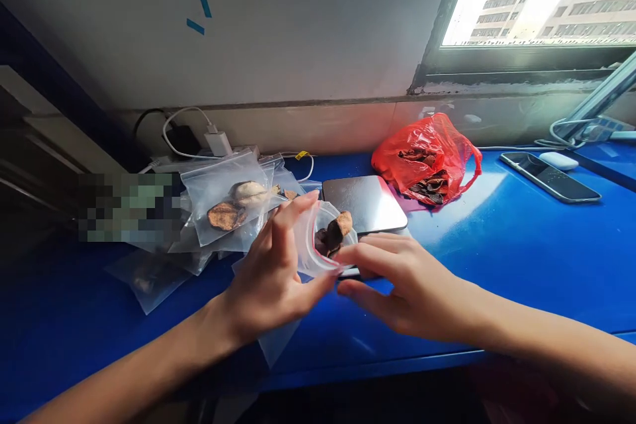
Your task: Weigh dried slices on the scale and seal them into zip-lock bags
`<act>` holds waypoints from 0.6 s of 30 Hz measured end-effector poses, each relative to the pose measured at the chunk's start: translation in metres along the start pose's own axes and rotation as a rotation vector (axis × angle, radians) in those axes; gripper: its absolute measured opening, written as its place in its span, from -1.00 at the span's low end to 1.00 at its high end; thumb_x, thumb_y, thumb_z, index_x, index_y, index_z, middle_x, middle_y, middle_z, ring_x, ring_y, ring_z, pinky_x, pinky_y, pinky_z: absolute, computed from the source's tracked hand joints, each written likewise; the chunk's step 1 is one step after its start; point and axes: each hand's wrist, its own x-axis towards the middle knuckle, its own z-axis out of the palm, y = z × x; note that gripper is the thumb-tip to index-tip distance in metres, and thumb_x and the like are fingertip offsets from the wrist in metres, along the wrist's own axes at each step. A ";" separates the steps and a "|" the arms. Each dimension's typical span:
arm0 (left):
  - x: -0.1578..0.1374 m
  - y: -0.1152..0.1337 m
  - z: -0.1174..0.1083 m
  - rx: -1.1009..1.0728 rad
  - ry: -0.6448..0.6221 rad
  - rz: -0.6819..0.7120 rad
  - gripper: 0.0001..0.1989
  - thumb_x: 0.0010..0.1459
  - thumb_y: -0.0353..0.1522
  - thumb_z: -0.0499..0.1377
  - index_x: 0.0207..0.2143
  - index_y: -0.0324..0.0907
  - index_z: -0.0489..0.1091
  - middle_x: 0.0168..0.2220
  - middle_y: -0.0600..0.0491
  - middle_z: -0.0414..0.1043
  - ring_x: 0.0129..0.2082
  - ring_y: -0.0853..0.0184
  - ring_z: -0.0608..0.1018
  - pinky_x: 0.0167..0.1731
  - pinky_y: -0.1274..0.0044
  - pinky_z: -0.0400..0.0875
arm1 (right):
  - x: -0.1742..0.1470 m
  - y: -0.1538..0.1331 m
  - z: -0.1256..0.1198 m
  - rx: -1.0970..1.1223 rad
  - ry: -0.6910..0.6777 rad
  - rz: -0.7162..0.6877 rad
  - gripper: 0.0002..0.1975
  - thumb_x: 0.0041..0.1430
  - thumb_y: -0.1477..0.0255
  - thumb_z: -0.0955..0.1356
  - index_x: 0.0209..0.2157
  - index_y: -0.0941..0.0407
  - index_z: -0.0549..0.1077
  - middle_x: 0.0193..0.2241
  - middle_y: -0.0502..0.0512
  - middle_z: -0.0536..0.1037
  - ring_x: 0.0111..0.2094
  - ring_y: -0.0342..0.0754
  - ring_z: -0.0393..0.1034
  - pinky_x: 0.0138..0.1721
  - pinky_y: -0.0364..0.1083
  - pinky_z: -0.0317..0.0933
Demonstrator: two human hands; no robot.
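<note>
Left hand (275, 262) on my feed holds a zip bag (309, 257) agape, near-left of the red plastic bag (454, 165), presumably preventing collapse around dried pieces (342, 222); right hand (410, 278), fingers narrowly parted, meets its rim

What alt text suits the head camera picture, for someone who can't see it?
A person's left hand holds open a clear plastic bag with brown pieces inside, the right hand at its rim. On the blue table lie more clear bags, a flat silver object, a red bag of dark pieces, and a phone.
</note>
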 end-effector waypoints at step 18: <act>0.023 0.005 -0.018 -0.989 -0.346 -0.661 -0.40 0.06 -0.17 0.34 0.08 -0.11 0.19 -0.26 0.04 0.48 -0.27 0.29 0.52 -0.24 0.47 0.39 | -0.004 0.019 -0.004 0.240 0.284 0.171 -0.90 0.16 0.58 0.33 -0.36 0.11 0.33 -0.47 0.00 0.44 -0.48 -0.20 0.32 -0.48 -0.20 0.26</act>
